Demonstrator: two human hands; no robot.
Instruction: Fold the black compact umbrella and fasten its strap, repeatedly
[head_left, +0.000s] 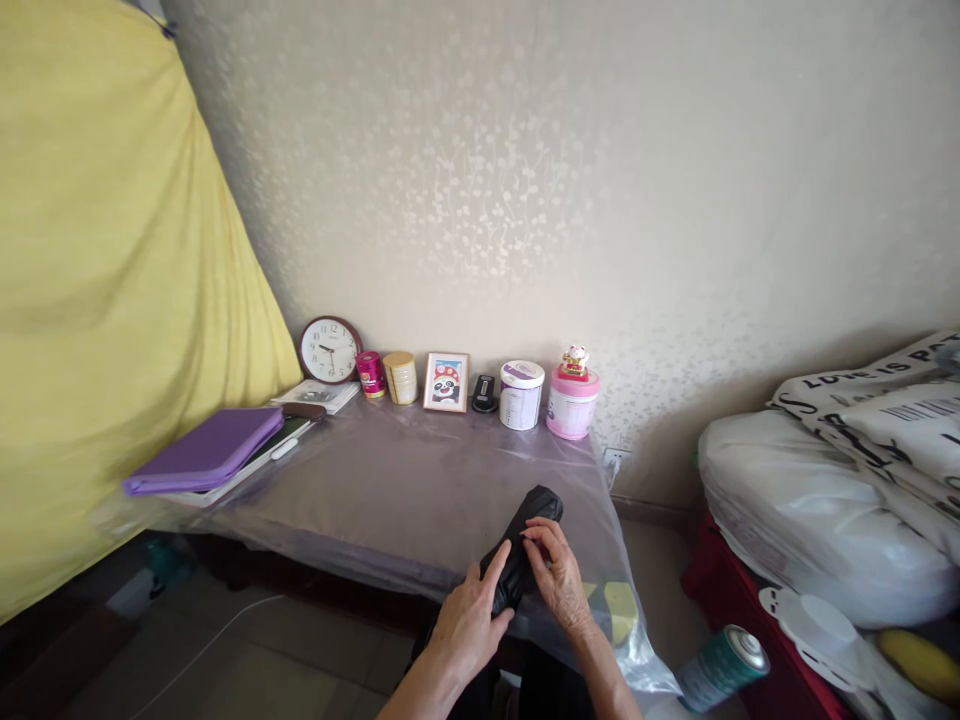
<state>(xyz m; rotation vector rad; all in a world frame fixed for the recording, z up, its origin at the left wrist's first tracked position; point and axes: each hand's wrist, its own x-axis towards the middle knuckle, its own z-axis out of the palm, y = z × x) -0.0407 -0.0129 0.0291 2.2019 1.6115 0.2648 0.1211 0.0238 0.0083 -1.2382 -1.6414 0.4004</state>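
Observation:
A black folded umbrella lies slanted near the front right of the covered table, its far end pointing away from me. My left hand grips the near part of it, thumb and fingers on either side. Against its right side, my right hand has thumb and forefinger pinched together at the black fabric. Whether a strap or just a fold is between those fingertips is too small to make out. The umbrella's near end is partly hidden by my left hand.
Along the wall stand a clock, a pink can, a yellow-lidded tin, a panda picture, a white tub and a pink-lidded tub. A purple folder lies left. A spray can stands lower right.

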